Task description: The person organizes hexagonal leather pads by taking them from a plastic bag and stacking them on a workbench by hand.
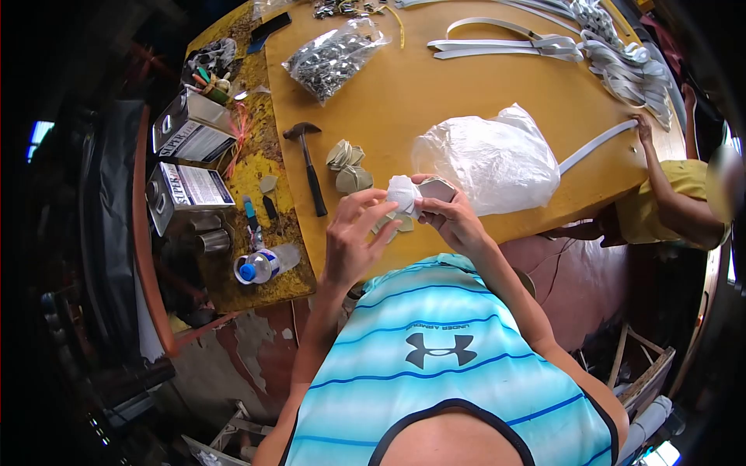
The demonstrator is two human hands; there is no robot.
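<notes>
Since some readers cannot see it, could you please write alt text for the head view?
A person in a striped turquoise top holds a small white piece in the right grip, the left grip at its edge, over a yellow-brown table. A hammer, a white plastic bag and bagged shiny parts lie nearby; a co-worker is at right.

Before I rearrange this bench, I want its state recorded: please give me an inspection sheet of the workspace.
Surface: yellow-brown tabletop, partly covered.
Job's things: white pleated piece beside pale angular piece; stacked thin, pale pieces nearby.
Clutter: black-handled claw hammer, clear plastic bag of small metallic parts, white translucent plastic bag.
Hands: right hand grips the angular piece; left hand touches the pleated one.
Cables: possible thin dark cord below the tabletop; cannot confirm.
Surroundings: co-worker in yellow at right, hand on a flat white strip; rectangular metal cans at left.
</notes>
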